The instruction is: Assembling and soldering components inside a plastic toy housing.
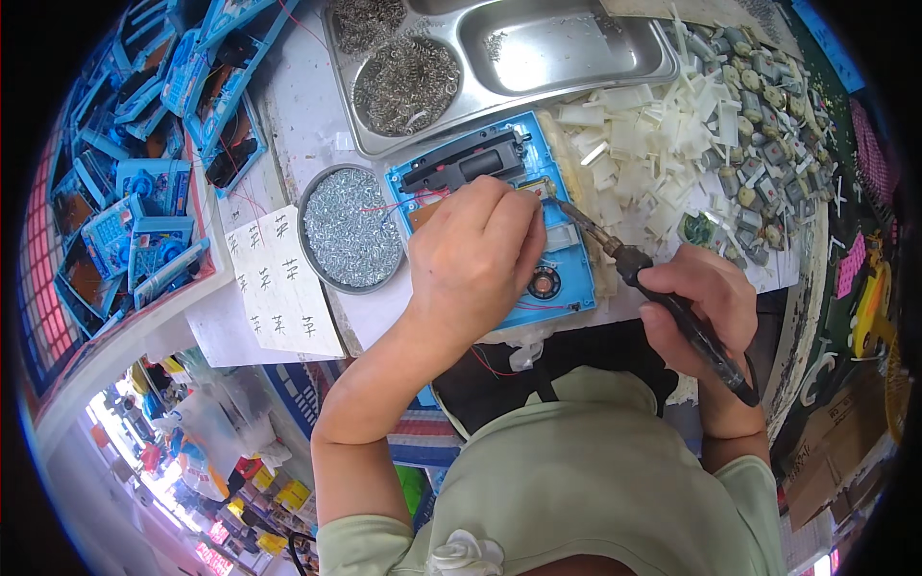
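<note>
A blue plastic housing (578, 274) lies open on the bench in front of me. Inside it are a black rectangular compartment (471, 163), a brown board (423, 215), thin red and blue wires and a small round speaker (545, 281). My left hand (471, 254) rests over the middle of the housing with its fingers pinched together; what they hold is hidden beneath them. From the right, my right hand (711, 298) grips a soldering iron (629, 262) by its black handle. The iron's tip points left into the housing, close to my left fingertips.
A round dish of small metal screws (351, 228) stands left of the housing, beside a marked paper sheet (280, 288). Behind is a metal tray (567, 48) with coiled springs (408, 84). White plastic pieces (624, 144) and small motors (768, 144) pile up right; blue housings (144, 221) stack left.
</note>
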Motion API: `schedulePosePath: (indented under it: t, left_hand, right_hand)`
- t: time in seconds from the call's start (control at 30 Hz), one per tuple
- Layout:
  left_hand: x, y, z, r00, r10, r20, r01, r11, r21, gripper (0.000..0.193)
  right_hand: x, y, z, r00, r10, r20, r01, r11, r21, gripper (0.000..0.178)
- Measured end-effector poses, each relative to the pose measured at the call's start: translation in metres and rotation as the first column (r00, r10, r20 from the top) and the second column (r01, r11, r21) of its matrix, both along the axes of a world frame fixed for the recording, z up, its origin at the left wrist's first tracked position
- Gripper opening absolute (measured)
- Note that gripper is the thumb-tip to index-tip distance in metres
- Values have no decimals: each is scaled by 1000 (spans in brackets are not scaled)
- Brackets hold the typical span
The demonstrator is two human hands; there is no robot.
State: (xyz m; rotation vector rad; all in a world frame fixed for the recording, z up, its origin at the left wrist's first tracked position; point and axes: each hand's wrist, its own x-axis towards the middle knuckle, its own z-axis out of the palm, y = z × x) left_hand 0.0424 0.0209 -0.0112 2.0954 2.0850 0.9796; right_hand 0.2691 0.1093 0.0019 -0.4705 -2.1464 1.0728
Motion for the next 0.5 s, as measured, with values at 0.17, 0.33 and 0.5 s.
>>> schedulePosePath:
  t: [0.17,0.33,0.5]
  left_hand:
    - [0,0,2,1000,4,-3,-5,1000,-23,20]
    - [1,0,3,1000,12,-2,-12,999,-43,19]
    - [1,0,4,1000,13,-7,-13,999,-42,19]
  right_hand:
    - [1,0,1,1000,9,-4,-9,1000,-24,28]
    - [1,0,-1,999,20,-40,-20,1000,-8,28]
    - [0,0,-4,999,8,-39,-8,1000,18,27]
